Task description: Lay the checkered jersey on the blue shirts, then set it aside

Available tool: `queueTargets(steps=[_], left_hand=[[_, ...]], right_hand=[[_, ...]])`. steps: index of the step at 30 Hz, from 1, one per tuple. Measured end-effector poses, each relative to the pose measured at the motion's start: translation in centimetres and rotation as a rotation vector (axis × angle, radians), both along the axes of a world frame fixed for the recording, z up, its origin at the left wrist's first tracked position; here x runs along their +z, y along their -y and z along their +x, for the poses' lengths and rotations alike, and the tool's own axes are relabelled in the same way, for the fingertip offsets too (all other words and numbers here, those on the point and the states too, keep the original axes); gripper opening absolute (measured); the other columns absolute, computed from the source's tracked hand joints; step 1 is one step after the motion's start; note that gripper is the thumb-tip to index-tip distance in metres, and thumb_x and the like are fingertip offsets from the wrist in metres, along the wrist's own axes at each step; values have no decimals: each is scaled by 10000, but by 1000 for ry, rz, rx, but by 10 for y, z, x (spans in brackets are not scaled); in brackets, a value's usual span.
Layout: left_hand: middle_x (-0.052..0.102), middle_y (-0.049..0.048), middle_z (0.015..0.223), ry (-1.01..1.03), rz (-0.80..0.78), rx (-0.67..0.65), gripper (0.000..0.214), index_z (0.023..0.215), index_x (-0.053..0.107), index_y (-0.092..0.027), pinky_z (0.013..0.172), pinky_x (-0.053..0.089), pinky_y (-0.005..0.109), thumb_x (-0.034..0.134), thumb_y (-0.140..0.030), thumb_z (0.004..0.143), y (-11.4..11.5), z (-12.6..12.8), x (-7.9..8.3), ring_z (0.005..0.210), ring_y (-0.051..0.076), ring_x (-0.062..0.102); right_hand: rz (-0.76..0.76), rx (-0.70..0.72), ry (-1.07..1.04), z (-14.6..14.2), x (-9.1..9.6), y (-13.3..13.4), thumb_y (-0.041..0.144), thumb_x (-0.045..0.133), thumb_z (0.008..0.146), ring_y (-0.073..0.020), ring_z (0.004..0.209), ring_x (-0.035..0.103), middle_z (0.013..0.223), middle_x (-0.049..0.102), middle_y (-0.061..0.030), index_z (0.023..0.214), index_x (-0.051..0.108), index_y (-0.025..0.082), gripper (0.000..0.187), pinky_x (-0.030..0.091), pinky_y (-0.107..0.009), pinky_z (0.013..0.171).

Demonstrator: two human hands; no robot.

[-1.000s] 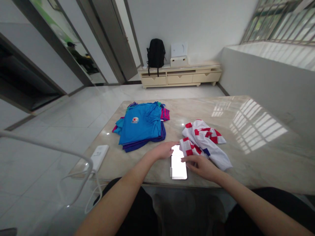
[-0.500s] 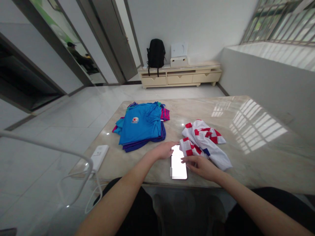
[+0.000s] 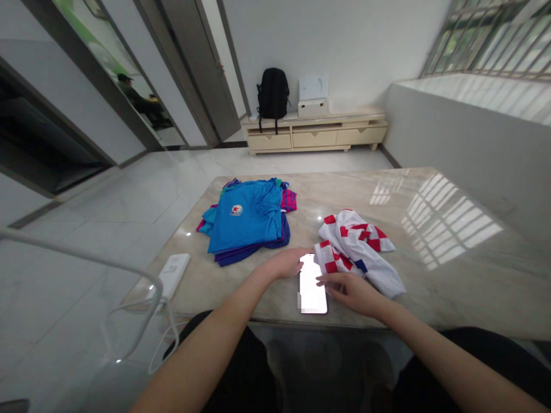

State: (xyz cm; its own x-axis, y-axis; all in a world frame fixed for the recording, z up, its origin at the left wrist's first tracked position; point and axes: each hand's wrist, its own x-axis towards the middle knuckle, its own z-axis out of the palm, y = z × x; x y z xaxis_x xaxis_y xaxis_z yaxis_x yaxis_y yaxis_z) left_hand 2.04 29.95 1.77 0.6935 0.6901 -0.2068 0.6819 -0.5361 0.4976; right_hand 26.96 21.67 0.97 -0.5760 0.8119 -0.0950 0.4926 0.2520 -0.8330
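Observation:
A smartphone [image 3: 313,292] with a bright white screen lies near the front edge of the marble-look table. My left hand [image 3: 289,263] grips its upper left corner, thumb over the screen and the other fingers partly hidden round the top edge. Over the phone's right side reaches my right hand [image 3: 349,291], index finger stretched out to the screen and the other fingers loosely bent. Just beyond that hand lies a crumpled white shirt [image 3: 374,267] with red checks. A pile of folded shirts, a blue shirt [image 3: 249,221] on top, sits to the left.
At the table's [image 3: 447,292] left edge lies a white power bank-like block [image 3: 174,274] beside a white cable [image 3: 157,292]. Across the room, a low cabinet [image 3: 316,137] carries a black backpack [image 3: 274,93] and white boxes [image 3: 313,97]. A person [image 3: 133,94] sits beyond the doorway.

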Motion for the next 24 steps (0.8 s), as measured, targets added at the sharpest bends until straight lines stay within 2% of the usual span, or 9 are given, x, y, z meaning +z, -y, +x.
queueTargets(steps=[3,7,11,16,20,24], left_hand=[[536,102,1553,2,0,2,613,1536,436,-227,1151,429,379,509,-126,936,0,0,0,1380,248,544],[547,103,1544,3,2,5,610,1530,446,-221,1148,430,369,517,-128,931,0,1,1,1370,246,554],[547,101,1544,0,4,8,619,1534,442,-225,1146,433,372,518,-126,928,1,1,2,1369,251,556],[540,101,1550,-7,5,13,611,1530,445,-224,1152,426,375,527,-137,931,1,0,0,1368,249,554],[534,104,1554,-17,2,19,603,1529,445,-223,1153,427,384,522,-141,937,1,1,1,1376,251,548],[534,116,1553,-22,-3,19,594,1528,450,-207,1153,427,397,517,-142,942,2,2,4,1376,261,549]], right_hand=[[-36,28,-27,-1,2,1,242,571,946,-214,844,737,1116,802,-61,1308,701,223,386,550,-322,749],[6,-5,9,-1,3,1,221,574,930,-206,807,725,1139,796,-58,1256,735,236,364,534,-315,717],[-18,21,-13,0,3,1,237,576,937,-199,799,719,1145,794,-59,1295,711,234,382,528,-304,698],[47,-11,31,1,0,0,232,567,935,-199,786,707,1141,791,-71,1250,738,237,358,515,-308,699],[-5,16,2,2,0,-1,229,564,940,-194,790,713,1126,797,-58,1290,712,236,380,517,-294,691],[54,2,43,2,0,-1,239,574,937,-201,794,712,1088,801,-58,1262,732,241,361,508,-300,698]])
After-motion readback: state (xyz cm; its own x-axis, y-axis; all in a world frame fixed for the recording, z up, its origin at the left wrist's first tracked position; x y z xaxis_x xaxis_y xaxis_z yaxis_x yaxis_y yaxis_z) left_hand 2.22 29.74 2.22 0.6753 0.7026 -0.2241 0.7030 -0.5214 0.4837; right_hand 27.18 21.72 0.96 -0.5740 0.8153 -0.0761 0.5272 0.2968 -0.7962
